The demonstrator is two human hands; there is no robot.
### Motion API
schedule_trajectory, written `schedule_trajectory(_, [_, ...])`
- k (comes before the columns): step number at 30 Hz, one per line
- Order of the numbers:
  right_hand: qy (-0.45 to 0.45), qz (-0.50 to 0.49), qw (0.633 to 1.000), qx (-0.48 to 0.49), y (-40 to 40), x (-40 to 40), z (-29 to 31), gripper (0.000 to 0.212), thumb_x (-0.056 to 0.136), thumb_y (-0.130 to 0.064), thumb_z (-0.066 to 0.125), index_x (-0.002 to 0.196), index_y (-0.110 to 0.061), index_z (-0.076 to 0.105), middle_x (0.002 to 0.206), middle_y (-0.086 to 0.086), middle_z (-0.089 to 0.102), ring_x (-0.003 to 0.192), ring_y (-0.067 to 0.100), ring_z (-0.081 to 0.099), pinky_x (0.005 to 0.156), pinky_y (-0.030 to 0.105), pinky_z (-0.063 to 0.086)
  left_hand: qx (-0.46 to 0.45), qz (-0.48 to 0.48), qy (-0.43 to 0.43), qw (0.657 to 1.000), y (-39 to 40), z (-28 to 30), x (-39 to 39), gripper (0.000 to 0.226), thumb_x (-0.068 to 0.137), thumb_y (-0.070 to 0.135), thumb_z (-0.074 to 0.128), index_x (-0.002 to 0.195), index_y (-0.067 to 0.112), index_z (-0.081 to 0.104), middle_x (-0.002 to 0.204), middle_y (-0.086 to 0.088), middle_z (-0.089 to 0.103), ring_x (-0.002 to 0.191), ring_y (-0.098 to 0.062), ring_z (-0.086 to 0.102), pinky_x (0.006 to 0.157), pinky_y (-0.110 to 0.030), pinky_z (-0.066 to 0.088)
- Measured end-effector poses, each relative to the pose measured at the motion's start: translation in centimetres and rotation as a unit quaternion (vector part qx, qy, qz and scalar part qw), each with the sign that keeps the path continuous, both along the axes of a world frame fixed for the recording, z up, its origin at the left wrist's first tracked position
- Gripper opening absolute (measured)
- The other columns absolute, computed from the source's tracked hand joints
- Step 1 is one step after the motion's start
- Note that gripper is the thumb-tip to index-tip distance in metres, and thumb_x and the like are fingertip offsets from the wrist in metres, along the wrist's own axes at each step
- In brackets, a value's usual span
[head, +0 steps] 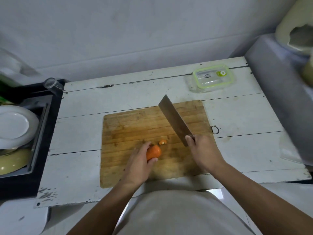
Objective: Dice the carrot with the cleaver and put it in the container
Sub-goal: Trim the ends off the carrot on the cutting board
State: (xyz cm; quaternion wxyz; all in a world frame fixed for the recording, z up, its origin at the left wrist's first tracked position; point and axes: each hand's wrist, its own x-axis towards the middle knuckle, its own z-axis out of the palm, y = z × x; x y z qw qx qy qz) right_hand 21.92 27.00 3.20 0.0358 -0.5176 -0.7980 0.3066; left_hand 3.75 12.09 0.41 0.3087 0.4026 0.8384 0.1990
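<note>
I see the carrot (153, 152) lying on the near middle of the wooden cutting board (135, 126), its cut end pointing toward the far side. My left hand (141, 160) grips it, fingers curled over the top and thumb tucked against its near side. Just beyond the cut end, a thin carrot slice (163, 142) lies flat on the board, apart from the main piece.

My right hand (202, 150) is wrapped tight around the handle of the cleaver (175, 119), which is hidden inside the fist. The blade is raised off the board and angles up and away to the far left, with its flat side facing me. It hangs to the right of the carrot, not touching it.

The board lies on a white painted tabletop (81, 133) made of planks, scuffed and chipped along the near edge. A metal ring (215, 130) sticks out at the board's right edge. On the far right of the tabletop stands the container (212, 78), clear with a green-rimmed lid on it, well apart from the board.

To the left of the tabletop there is a dark sink (45, 126) with a white plate (14, 125) and a yellowish dish (11, 161) stacked in it. A clear glass (53, 85) stands at the sink's far corner. On the right, a grey blurred surface (277, 92) slopes toward me.
</note>
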Motion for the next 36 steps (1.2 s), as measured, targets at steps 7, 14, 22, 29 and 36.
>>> schedule_trajectory(7, [0.015, 0.018, 1.000, -0.003, -0.2, 0.7, -0.2, 0.046, 0.103, -0.046, 0.042, 0.073, -0.016, 0.058, 0.059, -0.006, 0.052, 0.058, 0.016, 0.051, 0.050, 0.028, 0.035, 0.145, 0.075, -0.069, 0.984, -0.6, 1.2, 0.4, 0.062, 0.082, 0.010, 0.084, 0.110, 0.053, 0.049, 0.123, 0.029, 0.046, 0.116, 0.005, 0.050, 0.096, -0.021, 0.046])
schedule_trajectory(14, [0.014, 0.093, 0.996, 0.003, -3.1, 1.3, 0.6, 0.046, 0.104, -0.049, 0.037, 0.089, -0.015, 0.065, 0.068, 0.001, 0.062, 0.064, 0.022, 0.060, 0.054, 0.035, 0.040, 0.134, 0.083, 0.022, 0.987, -0.1, 0.3, 1.4, 0.060, 0.084, 0.011, 0.082, 0.110, 0.045, 0.041, 0.120, 0.014, 0.040, 0.110, -0.002, 0.051, 0.094, -0.020, 0.046])
schedule_trajectory(22, [-0.009, 0.221, 0.973, 0.065, -5.9, 1.2, -0.3, 0.041, 0.105, -0.045, 0.028, 0.102, -0.020, 0.060, 0.095, 0.005, 0.069, 0.085, 0.036, 0.066, 0.063, 0.038, 0.039, 0.087, 0.127, 0.061, 0.986, -0.5, -1.7, 1.6, 0.038, 0.086, 0.021, 0.080, 0.119, 0.021, 0.061, 0.113, 0.009, 0.051, 0.110, -0.013, 0.052, 0.096, -0.029, 0.043])
schedule_trajectory(29, [-0.059, 0.229, 0.965, 0.110, -6.5, 0.4, -2.0, 0.052, 0.097, -0.043, 0.020, 0.088, -0.023, 0.067, 0.066, 0.001, 0.067, 0.053, 0.029, 0.064, 0.046, 0.032, 0.040, 0.096, 0.160, -0.038, 0.982, -0.9, -2.1, 0.3, 0.035, 0.086, 0.022, 0.081, 0.116, 0.029, 0.067, 0.110, 0.016, 0.060, 0.107, -0.007, 0.059, 0.097, -0.037, 0.052])
schedule_trajectory(36, [-0.051, 0.197, 0.970, 0.135, -6.8, -0.8, -2.0, 0.026, 0.090, -0.040, 0.058, 0.070, -0.023, 0.063, 0.053, 0.000, 0.059, 0.037, 0.024, 0.057, 0.033, 0.027, 0.032, 0.071, 0.167, -0.044, 0.982, -0.6, -1.9, -0.4, 0.030, 0.088, 0.023, 0.079, 0.115, 0.027, 0.065, 0.112, 0.009, 0.063, 0.105, -0.009, 0.062, 0.093, -0.032, 0.053])
